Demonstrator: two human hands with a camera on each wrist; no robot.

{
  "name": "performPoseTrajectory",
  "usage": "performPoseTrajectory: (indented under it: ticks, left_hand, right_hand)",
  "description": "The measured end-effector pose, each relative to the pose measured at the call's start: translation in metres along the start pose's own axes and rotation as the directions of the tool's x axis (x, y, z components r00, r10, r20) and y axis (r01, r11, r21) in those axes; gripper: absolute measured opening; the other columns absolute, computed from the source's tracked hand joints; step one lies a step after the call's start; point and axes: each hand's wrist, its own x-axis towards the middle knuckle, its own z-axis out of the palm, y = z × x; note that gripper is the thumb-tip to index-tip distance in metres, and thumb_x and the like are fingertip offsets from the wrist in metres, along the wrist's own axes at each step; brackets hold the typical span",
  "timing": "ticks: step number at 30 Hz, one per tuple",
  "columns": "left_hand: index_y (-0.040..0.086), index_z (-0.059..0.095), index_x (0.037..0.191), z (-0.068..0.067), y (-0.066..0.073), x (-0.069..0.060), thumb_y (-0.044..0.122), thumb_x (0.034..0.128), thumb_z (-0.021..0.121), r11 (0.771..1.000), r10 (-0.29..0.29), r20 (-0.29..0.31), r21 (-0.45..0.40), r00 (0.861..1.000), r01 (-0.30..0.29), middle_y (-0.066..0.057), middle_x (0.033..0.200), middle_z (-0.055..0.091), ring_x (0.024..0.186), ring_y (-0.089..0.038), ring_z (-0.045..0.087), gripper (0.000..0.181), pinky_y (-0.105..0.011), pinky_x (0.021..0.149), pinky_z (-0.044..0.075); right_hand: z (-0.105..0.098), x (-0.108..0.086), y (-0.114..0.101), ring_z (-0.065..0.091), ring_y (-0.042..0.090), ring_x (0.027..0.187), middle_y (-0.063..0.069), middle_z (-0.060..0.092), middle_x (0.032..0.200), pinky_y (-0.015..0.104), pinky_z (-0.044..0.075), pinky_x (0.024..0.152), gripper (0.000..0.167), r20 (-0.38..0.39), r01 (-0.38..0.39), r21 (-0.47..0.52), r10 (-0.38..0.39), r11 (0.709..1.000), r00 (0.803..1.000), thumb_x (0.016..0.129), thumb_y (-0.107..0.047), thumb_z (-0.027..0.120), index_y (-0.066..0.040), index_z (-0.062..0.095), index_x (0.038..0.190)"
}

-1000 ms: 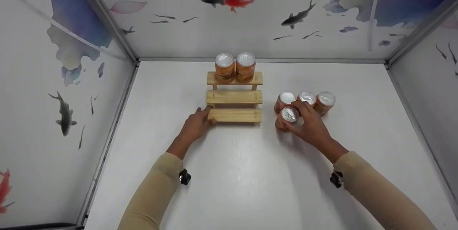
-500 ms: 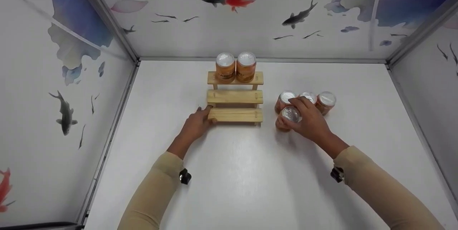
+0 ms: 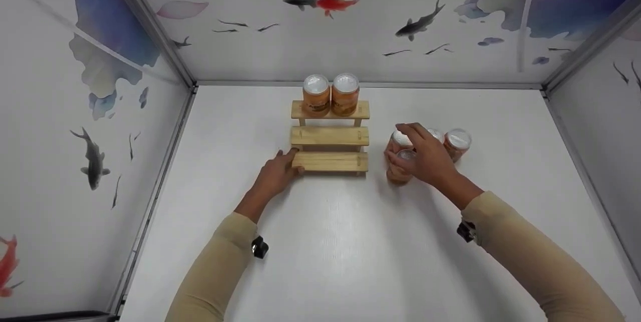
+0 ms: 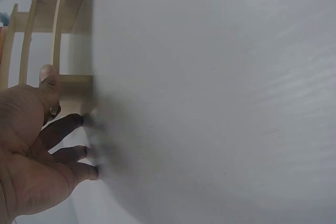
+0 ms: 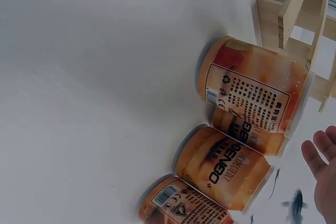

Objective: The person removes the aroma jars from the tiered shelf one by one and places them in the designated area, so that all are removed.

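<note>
My left hand (image 3: 274, 176) pinches the left end of the lowest step of a three-step wooden rack (image 3: 329, 162), thumb on the step's front. In the left wrist view, the other fingers of the left hand (image 4: 37, 156) reach down towards the table. My right hand (image 3: 433, 162) hovers over a cluster of orange cans with pale lids, its fingers spread. It partly hides the front can (image 3: 399, 177) and the back left can (image 3: 400, 138). In the right wrist view, the fingers of the right hand (image 5: 326, 169) stand apart from the cans.
Two like cans (image 3: 316, 99) stand side by side on the rack's top step. A can (image 3: 457, 146) at the cluster's right stands beside a partly hidden middle one (image 3: 436, 134). Printed white walls (image 3: 350, 56) close in the white table (image 3: 320, 242) at the back and sides.
My right hand has moved off the front can, back and a little left over the back left can, and its fingers have straightened. The left hand and rack stay put.
</note>
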Motion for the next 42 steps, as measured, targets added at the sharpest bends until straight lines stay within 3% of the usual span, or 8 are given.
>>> performPoseTrajectory:
  ticks: [13,20,30,42]
  left_hand:
    - [0.022,0.041,0.173,0.002,-0.001,-0.001,0.047,0.1093,0.065,1.0,-0.011,-0.008,-0.013,1.0,0.011,-0.013,0.176,0.044,0.169,-0.038,0.032,0.072,-0.059,0.135,0.032]
    - [0.021,0.044,0.171,0.0,-0.003,0.0,0.048,0.1078,0.064,0.999,0.028,-0.015,0.021,1.0,-0.028,-0.025,0.171,0.046,0.164,-0.046,0.039,0.072,-0.063,0.13,0.04]
    - [0.02,0.042,0.172,-0.002,-0.003,-0.001,0.048,0.1092,0.063,0.999,0.029,-0.011,0.017,1.0,-0.029,-0.023,0.173,0.044,0.165,-0.046,0.037,0.072,-0.062,0.132,0.037]
    - [0.021,0.043,0.172,-0.001,0.001,0.0,0.04,0.112,0.064,1.0,0.008,-0.007,0.001,1.0,-0.008,-0.021,0.174,0.044,0.166,-0.044,0.035,0.066,-0.061,0.133,0.035]
  right_hand:
    - [0.006,0.034,-0.019,0.071,0.04,0.13,0.018,0.065,0.148,0.059,0.063,0.102,0.079,0.028,-0.053,0.021,0.052,0.998,0.998,0.098,-0.043,0.086,-0.006,0.054,0.159]
    - [0.012,0.051,-0.023,0.07,0.042,0.131,0.023,0.065,0.145,0.06,0.061,0.106,0.08,-0.002,0.003,0.062,-0.003,0.998,1.0,0.099,-0.041,0.086,0.0,0.052,0.159]
    - [0.012,0.074,-0.035,0.065,0.045,0.138,0.022,0.059,0.154,0.065,0.054,0.114,0.085,0.07,-0.106,0.062,0.102,0.992,0.992,0.101,-0.046,0.082,-0.006,0.044,0.166]
    - [0.018,0.098,-0.042,0.062,0.042,0.142,0.021,0.058,0.156,0.062,0.053,0.116,0.088,0.057,-0.094,0.101,0.088,0.99,0.994,0.101,-0.044,0.082,-0.008,0.039,0.168]
